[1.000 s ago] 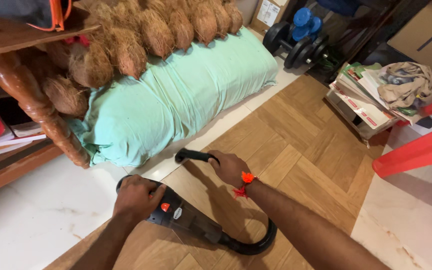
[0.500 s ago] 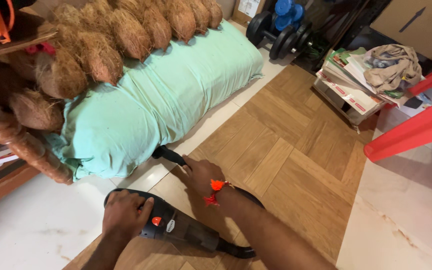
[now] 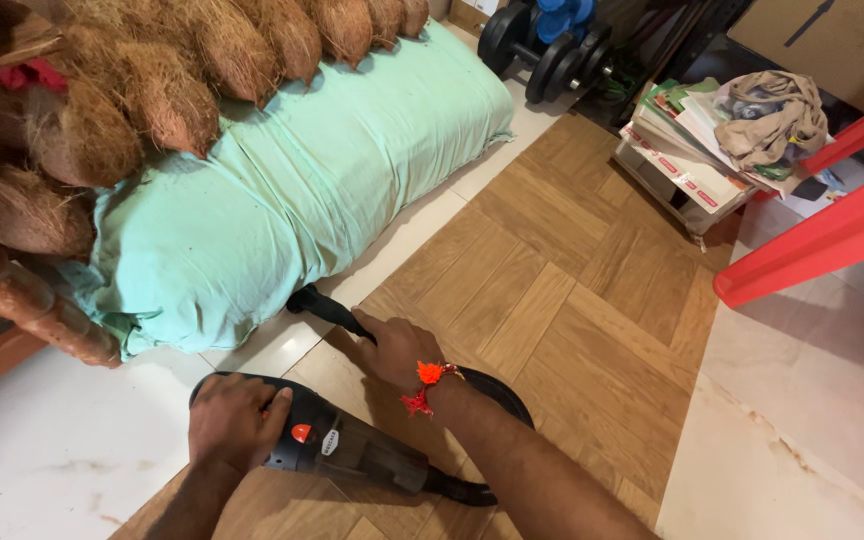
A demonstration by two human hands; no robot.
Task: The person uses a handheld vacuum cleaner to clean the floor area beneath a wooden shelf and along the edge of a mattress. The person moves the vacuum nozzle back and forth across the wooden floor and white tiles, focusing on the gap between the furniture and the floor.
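While the left hand (image 3: 232,420) wraps the handheld vacuum (image 3: 337,447) low on the floor, the right hand (image 3: 392,350) closes its grip on the nozzle (image 3: 324,305) at the green cushion's (image 3: 282,200) edge; keeping it flat along that edge would serve best.

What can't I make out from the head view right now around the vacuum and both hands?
- Nozzle tip: its mouth is tucked against the green bundle, so contact with the floor is hidden.
- Vacuum handle: covered by the left hand.
- Hose: its middle runs behind the right hand and forearm.
- Vacuum body: its label is too small to read.
- Red furniture: cut off by the right edge.
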